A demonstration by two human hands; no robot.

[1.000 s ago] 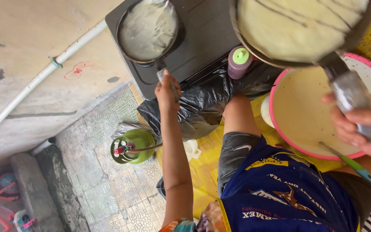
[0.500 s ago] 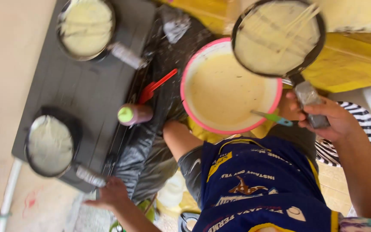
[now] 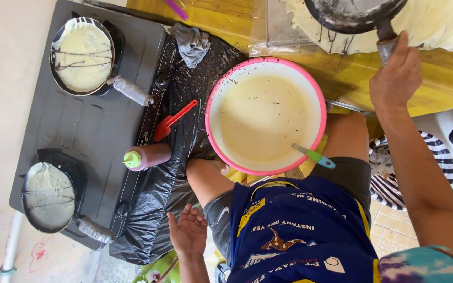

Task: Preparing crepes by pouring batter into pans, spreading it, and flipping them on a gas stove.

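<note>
- The right hand (image 3: 397, 78) is gripping the handle of a dark pan (image 3: 353, 14), fingers wrapped tight around it; the pan is turned bottom-up just beyond the knuckles, over a pale thin crepe (image 3: 446, 23) lying on the yellow wooden table (image 3: 352, 73).
- The left hand (image 3: 188, 231) is hanging free, fingers spread apart and holding nothing, just beside the edge of a black plastic sheet (image 3: 155, 209).
- Between the two hands, a pink-rimmed bowl (image 3: 212, 105) of pale batter is sitting on the person's lap, with a green-handled utensil (image 3: 314, 155) leaning in it.
- Past the left hand, a squeeze bottle (image 3: 147, 156) with a green cap and a red spatula (image 3: 173, 121) are lying on the sheet.
- Further out, a grey stove (image 3: 95, 131) is carrying two pans of batter, a far pan (image 3: 83, 55) and a near pan (image 3: 48, 196).
</note>
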